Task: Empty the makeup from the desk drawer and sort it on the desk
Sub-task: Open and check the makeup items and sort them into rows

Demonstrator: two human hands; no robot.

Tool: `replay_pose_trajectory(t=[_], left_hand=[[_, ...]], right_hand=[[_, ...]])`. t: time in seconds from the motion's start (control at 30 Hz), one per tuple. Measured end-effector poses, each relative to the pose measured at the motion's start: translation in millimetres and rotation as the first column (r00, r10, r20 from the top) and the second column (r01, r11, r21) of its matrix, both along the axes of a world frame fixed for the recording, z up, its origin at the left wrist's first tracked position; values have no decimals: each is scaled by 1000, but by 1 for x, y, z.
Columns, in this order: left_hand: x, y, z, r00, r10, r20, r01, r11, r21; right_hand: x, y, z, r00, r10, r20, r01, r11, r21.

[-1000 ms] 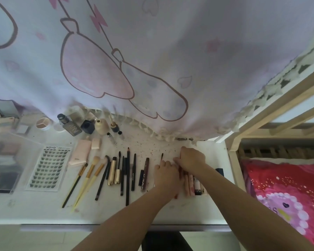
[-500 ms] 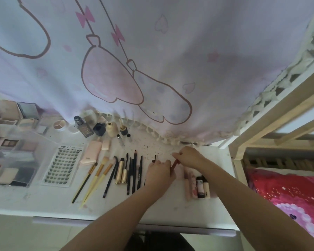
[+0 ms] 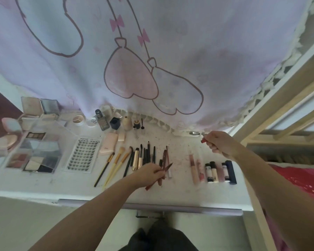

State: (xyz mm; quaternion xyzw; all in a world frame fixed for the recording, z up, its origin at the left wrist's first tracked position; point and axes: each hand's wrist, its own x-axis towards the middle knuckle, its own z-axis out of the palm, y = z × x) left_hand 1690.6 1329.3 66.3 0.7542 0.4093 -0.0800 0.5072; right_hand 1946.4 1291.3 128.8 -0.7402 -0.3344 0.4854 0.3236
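Left hand (image 3: 149, 173) pinching red pencil (image 3: 159, 176) over bench (image 3: 43, 185); right hand (image 3: 217, 144) gripping red cap (image 3: 203, 140).

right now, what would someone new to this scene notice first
The big pale curtain with pink cartoon outlines hangs over the back of the white desk. Under it, brushes and pencils lie in a neat row, with lip tubes lined up to the right. The left hand holds a dark red pencil, and the right hand pinches a small reddish piece.
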Motion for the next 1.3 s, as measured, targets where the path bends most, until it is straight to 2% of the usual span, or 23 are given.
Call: replay_pose_trajectory(t=[0.07, 0.17, 0.3, 0.43, 0.53, 0.6, 0.7, 0.83, 0.93, 1.1, 1.23, 1.3], left_hand=[[-9, -6, -4, 993, 112, 29, -111, 994, -15], [6, -11, -5, 982, 183, 53, -185, 983, 18], [25, -15, -10, 969, 245, 5, -246, 969, 15], [46, -7, -18, 941, 337, -38, -335, 940, 60], [65, -2, -26, 915, 401, -43, -391, 908, 150], [74, 0, -32, 924, 357, -140, -309, 909, 279], [82, 2, -36, 923, 243, -300, -91, 892, 442], [85, 6, -43, 926, 147, -348, 66, 844, 533], [85, 9, -46, 922, 120, -369, 116, 821, 559], [81, 11, -49, 932, 122, -341, 106, 808, 580], [86, 8, -45, 962, 59, -267, 119, 789, 603], [94, -3, -44, 966, 46, -255, 151, 700, 699]], right_hand=[[-5, -10, 3, 1000, 22, -9, -22, 998, -51], [-36, -20, -13, 998, 54, 21, -49, 981, -187], [-67, -25, -45, 980, -142, -140, 100, 958, -268], [-77, -16, -73, 988, -154, 13, 152, 954, -257], [-79, -10, -89, 983, -29, 183, 77, 962, -260], [-82, -8, -97, 949, 103, 298, -13, 957, -289], [-83, -5, -107, 847, 296, 441, -114, 913, -392], [-79, 0, -112, 748, 419, 515, -197, 881, -431], [-78, 3, -116, 674, 535, 509, -289, 825, -485], [-69, 5, -103, 655, 515, 553, -303, 849, -432], [-33, 17, -88, 701, 340, 626, -171, 933, -316], [-19, 24, -84, 682, 382, 624, -177, 913, -366]])
